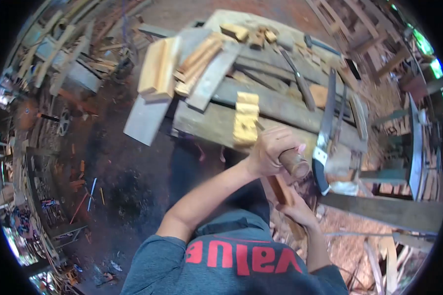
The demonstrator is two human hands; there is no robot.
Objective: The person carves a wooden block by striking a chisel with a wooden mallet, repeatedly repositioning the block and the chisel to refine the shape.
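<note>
My left hand (274, 146) is closed around a thick, round-ended wooden handle (295, 165); it looks like a chisel, with a small piece of its blade showing beyond the fist. That end is close to a yellow wooden block (246, 120) with notches cut in it, lying at the bench's near edge; contact cannot be made out. Lower and to the right, my right hand (300, 210) grips a brown wooden bar (280, 191), partly hidden under my left hand.
On the worn wooden bench (206, 120) lie a long handsaw (326, 120), a wood-handled tool (302, 86) and a stack of boards (160, 69). A grey beam (384, 211) runs along the right. Scrap wood and shavings cover the ground there.
</note>
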